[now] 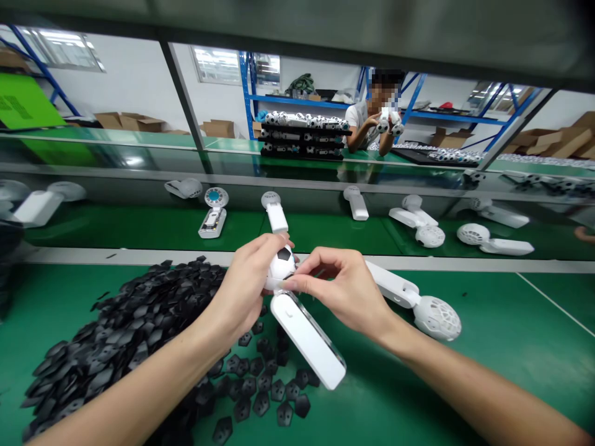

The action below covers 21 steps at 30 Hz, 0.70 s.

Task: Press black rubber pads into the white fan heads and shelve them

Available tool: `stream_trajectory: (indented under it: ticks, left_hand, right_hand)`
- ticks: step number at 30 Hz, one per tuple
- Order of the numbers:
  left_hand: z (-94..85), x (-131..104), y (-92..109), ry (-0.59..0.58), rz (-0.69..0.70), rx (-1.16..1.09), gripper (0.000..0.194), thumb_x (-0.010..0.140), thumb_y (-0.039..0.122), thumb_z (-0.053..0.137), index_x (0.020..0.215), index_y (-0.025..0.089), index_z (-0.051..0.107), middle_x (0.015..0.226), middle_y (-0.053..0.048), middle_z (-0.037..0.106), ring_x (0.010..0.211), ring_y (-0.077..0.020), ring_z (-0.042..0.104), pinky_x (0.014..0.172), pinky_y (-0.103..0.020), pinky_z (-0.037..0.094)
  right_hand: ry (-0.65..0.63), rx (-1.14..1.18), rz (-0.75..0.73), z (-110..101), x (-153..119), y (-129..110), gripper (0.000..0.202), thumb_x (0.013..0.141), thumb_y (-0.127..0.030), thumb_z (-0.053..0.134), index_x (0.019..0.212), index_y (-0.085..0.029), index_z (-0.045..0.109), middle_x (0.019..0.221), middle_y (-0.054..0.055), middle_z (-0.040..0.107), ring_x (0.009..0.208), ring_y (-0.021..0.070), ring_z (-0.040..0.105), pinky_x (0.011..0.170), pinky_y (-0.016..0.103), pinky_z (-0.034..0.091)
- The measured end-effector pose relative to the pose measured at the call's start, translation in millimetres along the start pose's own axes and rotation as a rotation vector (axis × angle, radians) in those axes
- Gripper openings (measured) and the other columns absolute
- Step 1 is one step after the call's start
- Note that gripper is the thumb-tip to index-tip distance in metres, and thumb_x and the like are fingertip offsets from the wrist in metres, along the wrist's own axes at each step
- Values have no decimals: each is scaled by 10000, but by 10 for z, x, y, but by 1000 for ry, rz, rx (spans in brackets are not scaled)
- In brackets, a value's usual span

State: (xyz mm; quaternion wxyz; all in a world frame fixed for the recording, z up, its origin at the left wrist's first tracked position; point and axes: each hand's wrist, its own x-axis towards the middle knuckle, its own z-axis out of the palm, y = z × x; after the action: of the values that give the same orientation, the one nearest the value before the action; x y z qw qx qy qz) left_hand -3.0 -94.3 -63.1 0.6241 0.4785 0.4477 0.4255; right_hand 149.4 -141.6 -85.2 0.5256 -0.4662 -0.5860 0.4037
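Near the middle, my left hand (246, 282) is closed around the round head of a white handheld fan (309, 341), whose long handle slants down to the right. One black pentagon shows on top of the white head. My right hand (346, 288) pinches a small dark piece (289, 277) against the head's right side, thumb and forefinger together. Below and left of the hands lies a large pile of black pentagon pieces (134, 322), with loose ones scattered under the fan. Another white fan (437, 317) rests partly behind my right hand and forearm.
White fans, one with a blue centre (214, 197), lie along the green belt (116, 226) beyond a pale rail (465, 265). Across it a person (360, 121) holds white-and-black items beside stacked black trays (304, 139). At the far right edge another hand (584, 235) shows.
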Motion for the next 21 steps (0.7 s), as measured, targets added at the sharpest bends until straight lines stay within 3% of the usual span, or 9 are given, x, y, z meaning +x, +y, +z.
stream_trajectory:
  ticks: [4,9,11,13,18,21]
  left_hand:
    - [35,-67,27,50,88,98,237,739,415,731,716,192,655,729,-30,542,617,-148,431,461,-226,326]
    - [45,-106,20,35,123,148,223,727,406,726,675,198,668,696,-23,541,588,-145,425,432,-223,319]
    - [43,-113,24,21,123,155,225,719,398,728,651,193,667,685,-25,539,573,-138,414,421,-222,308]
    - [46,-123,46,20,120,150,239,727,400,726,637,190,657,670,-22,522,559,-133,399,411,-225,302]
    - [81,-164,124,14,142,92,216,770,358,724,654,193,645,674,-11,507,526,-123,395,393,-239,305]
    - [75,-167,153,-11,200,97,218,806,356,720,680,189,660,707,-23,561,556,-134,459,413,-244,335]
  right_hand:
    - [5,-1,14,7,-14,-26,314,739,-321,949,727,-208,657,720,-25,728,660,148,651,595,258,476]
    - [-77,18,197,-37,14,-121,483,649,-387,1001,798,-226,570,674,-29,715,661,179,680,593,266,488]
    - [-118,2,212,-48,8,-138,508,670,-447,989,866,-234,571,675,-27,721,667,193,697,592,271,494]
    - [-97,-100,96,-43,-13,-121,482,751,-496,942,913,-241,566,712,-33,721,670,179,685,593,264,477]
    - [102,-566,-411,-1,-76,-9,418,973,-566,753,866,-233,523,765,-24,661,651,136,583,596,275,370]
    - [100,-602,-496,-53,-51,-19,395,979,-553,757,885,-230,550,782,-20,658,658,131,566,607,273,379]
